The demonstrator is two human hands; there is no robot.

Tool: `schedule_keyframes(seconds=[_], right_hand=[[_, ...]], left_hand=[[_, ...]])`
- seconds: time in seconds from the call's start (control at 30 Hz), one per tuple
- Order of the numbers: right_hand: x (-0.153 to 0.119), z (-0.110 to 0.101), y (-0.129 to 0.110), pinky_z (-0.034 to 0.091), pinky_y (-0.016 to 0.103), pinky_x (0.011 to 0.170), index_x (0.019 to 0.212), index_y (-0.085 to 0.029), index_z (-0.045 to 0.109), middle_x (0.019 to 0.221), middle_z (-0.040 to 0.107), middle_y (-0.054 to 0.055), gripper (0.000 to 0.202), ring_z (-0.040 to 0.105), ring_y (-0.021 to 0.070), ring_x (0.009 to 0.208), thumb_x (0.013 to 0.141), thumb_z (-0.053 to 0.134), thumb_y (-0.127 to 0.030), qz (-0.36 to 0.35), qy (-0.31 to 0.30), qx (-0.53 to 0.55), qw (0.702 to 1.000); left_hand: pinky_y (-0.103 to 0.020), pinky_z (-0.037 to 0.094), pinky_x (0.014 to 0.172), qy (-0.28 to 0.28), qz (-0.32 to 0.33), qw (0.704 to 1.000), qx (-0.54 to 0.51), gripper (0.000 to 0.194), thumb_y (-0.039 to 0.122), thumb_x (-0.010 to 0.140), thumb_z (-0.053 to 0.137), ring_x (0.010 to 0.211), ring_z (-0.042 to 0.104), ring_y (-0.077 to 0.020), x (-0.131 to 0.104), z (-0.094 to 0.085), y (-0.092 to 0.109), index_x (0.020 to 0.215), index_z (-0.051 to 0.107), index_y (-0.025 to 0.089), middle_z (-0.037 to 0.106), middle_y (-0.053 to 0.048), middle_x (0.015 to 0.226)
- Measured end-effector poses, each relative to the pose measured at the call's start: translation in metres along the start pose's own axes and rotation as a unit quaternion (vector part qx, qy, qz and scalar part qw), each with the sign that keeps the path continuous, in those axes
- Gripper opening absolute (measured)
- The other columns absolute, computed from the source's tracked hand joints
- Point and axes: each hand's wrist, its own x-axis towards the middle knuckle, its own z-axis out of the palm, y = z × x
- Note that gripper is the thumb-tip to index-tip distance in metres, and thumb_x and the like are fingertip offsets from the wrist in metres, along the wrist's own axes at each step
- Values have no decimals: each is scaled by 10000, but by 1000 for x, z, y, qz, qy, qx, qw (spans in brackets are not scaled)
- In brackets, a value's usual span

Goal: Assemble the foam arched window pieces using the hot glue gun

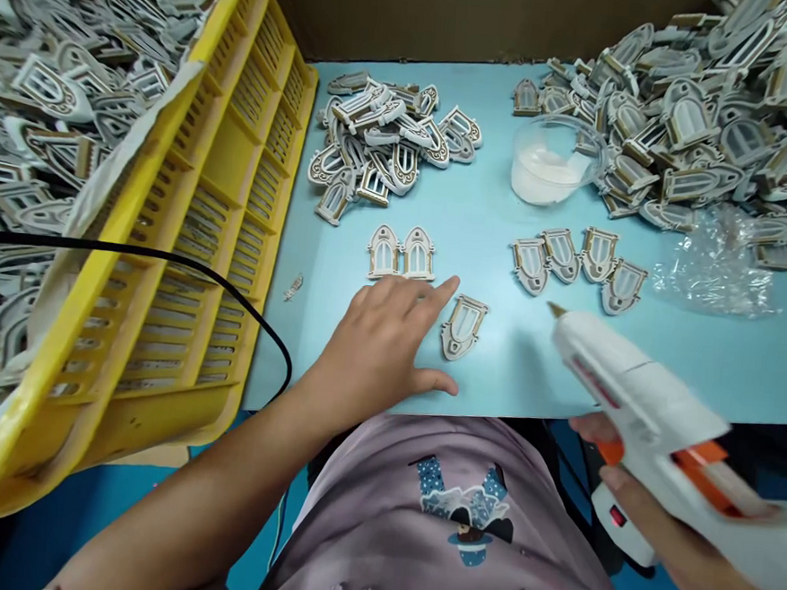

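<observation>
Holding a glue gun (655, 403) in the right hand (641, 508), with the left hand (380, 352) spread wide, seemingly gripping nothing, at the near edge of two window frames (419, 254) left of centre. Best to hold both flush, keeping the nozzle (557, 311) clear.

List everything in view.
Crate: 1, yellow, left
Crate pieces: many, whitish, inside
Cable: 1, black, over crate
Table: 1, blue, centre
Backboard: 1, brown, back
Small pile: 1, whitish, back left
Large pile: 1, whitish, back right
Paired pieces: 2, whitish, centre
Single piece: 1, whitish, centre
Row pieces: 4, whitish, right
Cup: 1, clear, by large pile
Plastic wrap: 1, clear, right
Glue gun: 1, white, right
Shirt: 1, mauve, bottom
Left hand: 1, bare, centre
Right hand: 1, bare, holding glue gun
</observation>
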Motion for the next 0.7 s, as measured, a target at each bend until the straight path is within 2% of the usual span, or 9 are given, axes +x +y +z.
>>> schedule_keyframes(seconds=[0.03, 0.1, 0.2, 0.27, 0.33, 0.47, 0.53, 0.6, 0.7], right_hand=[[0, 3, -5, 627, 335, 600, 1063, -370, 686, 886, 756, -18, 347, 746, 252, 716, 734, 736, -466, -4, -26, -8, 1000], [1, 11, -17, 627, 338, 636, 1015, -348, 694, 876, 760, -9, 253, 750, 253, 764, 789, 672, -461, -10, -67, -17, 998], [5, 23, -35, 622, 374, 731, 965, -311, 677, 909, 750, 10, 193, 736, 250, 830, 849, 568, -421, -13, -79, -14, 997], [8, 28, -42, 619, 385, 736, 983, -305, 668, 940, 746, 15, 203, 727, 247, 832, 843, 562, -408, -12, -82, -16, 996], [11, 30, -44, 615, 396, 749, 1032, -300, 663, 991, 746, 27, 245, 724, 254, 864, 836, 563, -407, -9, -83, -26, 996], [16, 33, -47, 606, 396, 722, 979, -281, 655, 986, 749, 51, 213, 726, 259, 860, 836, 547, -395, -12, -87, -47, 995], [19, 32, -50, 602, 397, 700, 937, -286, 642, 916, 746, 35, 163, 724, 251, 814, 841, 552, -383, -16, -92, -56, 994], [21, 30, -54, 598, 393, 681, 924, -292, 637, 864, 739, 19, 134, 720, 241, 768, 842, 572, -377, -20, -102, -64, 993], [23, 25, -54, 586, 367, 621, 915, -286, 652, 849, 741, 30, 123, 722, 237, 738, 836, 607, -368, -25, -118, -83, 989]], left_hand=[[-491, 362, 1089, -5, 20, 1000, -15, 1114, 571, 632, 870, 1327, 440, -370, 2, 0, -4, 1527, 336, 177, 533, -163, 1434], [-491, 317, 1143, -32, 54, 997, -51, 1107, 422, 663, 899, 1432, 309, -359, 9, 1, -10, 1555, 275, 220, 438, -125, 1541], [-466, 358, 1108, -45, 60, 994, -84, 1026, 317, 730, 862, 1381, 353, -325, 17, 7, -12, 1559, 263, 248, 541, -85, 1444], [-458, 380, 1071, -27, 53, 995, -83, 1025, 365, 705, 880, 1278, 429, -314, 20, 12, -11, 1541, 306, 221, 605, -89, 1330], [-464, 385, 1050, -9, 50, 996, -78, 1103, 474, 633, 903, 1215, 463, -314, 20, 17, -9, 1529, 327, 188, 617, -105, 1280], [-520, 355, 1050, 29, 44, 996, -66, 1191, 714, 562, 815, 1273, 425, -373, 18, 23, -9, 1500, 372, 128, 566, -175, 1352], [-539, 338, 1051, 40, 37, 997, -57, 1056, 722, 594, 797, 1320, 386, -398, 18, 25, -9, 1412, 492, 130, 544, -184, 1389], [-536, 342, 1040, 41, 32, 997, -55, 874, 663, 643, 815, 1339, 374, -397, 17, 26, -9, 1313, 582, 152, 549, -164, 1396], [-528, 357, 1019, 41, 28, 997, -62, 784, 609, 663, 834, 1339, 380, -387, 17, 29, -9, 1270, 607, 167, 564, -145, 1385]])
